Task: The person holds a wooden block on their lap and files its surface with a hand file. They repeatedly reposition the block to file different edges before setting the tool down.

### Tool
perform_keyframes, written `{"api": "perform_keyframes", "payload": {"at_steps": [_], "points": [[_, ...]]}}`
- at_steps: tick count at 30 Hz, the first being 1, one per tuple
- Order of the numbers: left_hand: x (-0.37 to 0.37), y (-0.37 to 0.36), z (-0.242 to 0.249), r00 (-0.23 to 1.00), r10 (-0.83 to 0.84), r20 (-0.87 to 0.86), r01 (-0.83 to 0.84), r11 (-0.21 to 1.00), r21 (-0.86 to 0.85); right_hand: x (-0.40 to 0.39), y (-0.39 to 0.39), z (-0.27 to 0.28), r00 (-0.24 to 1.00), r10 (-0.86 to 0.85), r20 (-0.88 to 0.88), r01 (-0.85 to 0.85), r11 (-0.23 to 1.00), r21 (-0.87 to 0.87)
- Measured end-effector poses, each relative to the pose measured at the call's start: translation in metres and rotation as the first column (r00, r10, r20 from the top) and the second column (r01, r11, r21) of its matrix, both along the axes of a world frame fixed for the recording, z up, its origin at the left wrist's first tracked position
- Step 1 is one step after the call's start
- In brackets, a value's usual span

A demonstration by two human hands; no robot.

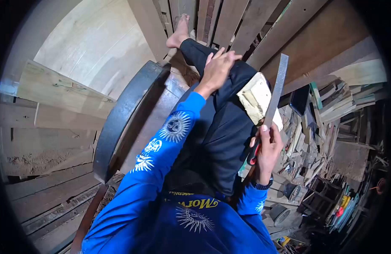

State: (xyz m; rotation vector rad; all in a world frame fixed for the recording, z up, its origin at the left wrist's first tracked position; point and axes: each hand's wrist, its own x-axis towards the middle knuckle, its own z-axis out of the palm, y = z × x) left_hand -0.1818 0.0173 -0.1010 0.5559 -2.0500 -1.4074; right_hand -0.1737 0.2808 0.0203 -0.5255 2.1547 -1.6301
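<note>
My right hand (268,149) grips the red-and-black handle of a long flat metal file (277,86), whose blade points up and away. The blade lies against a pale block of wood (255,100) that rests on my knee in black trousers (223,122). My left hand (218,67) lies flat on the same raised leg, fingers spread, holding nothing, a little left of the block. My bare foot (179,33) rests further off among planks.
A dark curved chair rim (119,118) sits on my left, with large pale boards (94,46) beyond it. Stacked planks (255,21) stand ahead. Wood offcuts, a black phone (299,100) and clutter (322,139) fill the right side.
</note>
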Motion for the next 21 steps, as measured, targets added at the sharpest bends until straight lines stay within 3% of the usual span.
{"api": "perform_keyframes", "payload": {"at_steps": [1, 3, 5, 6, 9, 11, 13, 14, 15, 16, 21], "points": [[0.001, -0.012, -0.011, 0.945, -0.092, -0.314, 0.171, 0.957, 0.233, 0.004, 0.002, -0.003, 1.000, 0.005, 0.028, -0.004, 0.999, -0.037], [0.020, -0.017, 0.002, 0.830, 0.020, -0.557, 0.376, 0.719, 0.585, 0.007, 0.005, 0.002, 0.999, -0.002, 0.034, 0.003, 1.000, -0.011], [0.039, -0.022, 0.013, 0.794, 0.054, -0.605, 0.457, 0.603, 0.654, 0.005, 0.005, 0.003, 0.999, 0.028, 0.045, -0.028, 1.000, 0.000], [0.048, -0.019, 0.022, 0.826, 0.128, -0.549, 0.395, 0.563, 0.726, 0.005, 0.004, 0.000, 0.999, 0.023, 0.030, -0.023, 1.000, -0.010], [0.062, -0.026, 0.029, 0.857, 0.082, -0.509, 0.371, 0.586, 0.720, 0.007, 0.001, 0.000, 0.998, 0.049, 0.030, -0.048, 0.999, -0.005], [0.062, -0.027, 0.027, 0.922, 0.116, -0.369, 0.187, 0.701, 0.688, 0.007, 0.000, 0.000, 0.997, 0.070, 0.021, -0.071, 0.998, 0.000], [0.066, -0.018, 0.025, 0.942, 0.180, -0.284, -0.011, 0.861, 0.509, 0.009, -0.002, -0.001, 0.997, 0.079, 0.010, -0.079, 0.997, 0.003], [0.069, -0.011, 0.027, 0.947, 0.227, -0.227, -0.144, 0.933, 0.331, 0.010, -0.003, -0.001, 0.997, 0.083, -0.001, -0.083, 0.996, 0.015], [0.075, -0.004, 0.029, 0.948, 0.260, -0.185, -0.228, 0.957, 0.176, 0.010, -0.003, -0.002, 0.996, 0.087, -0.013, -0.086, 0.996, 0.028], [0.078, 0.003, 0.026, 0.939, 0.282, -0.198, -0.261, 0.957, 0.127, 0.009, -0.002, -0.004, 0.996, 0.084, 0.006, -0.084, 0.996, 0.005], [0.092, 0.031, 0.011, 0.930, 0.347, -0.119, -0.350, 0.937, -0.005, 0.014, -0.007, -0.001, 0.997, 0.077, -0.011, -0.077, 0.996, 0.049]]}}
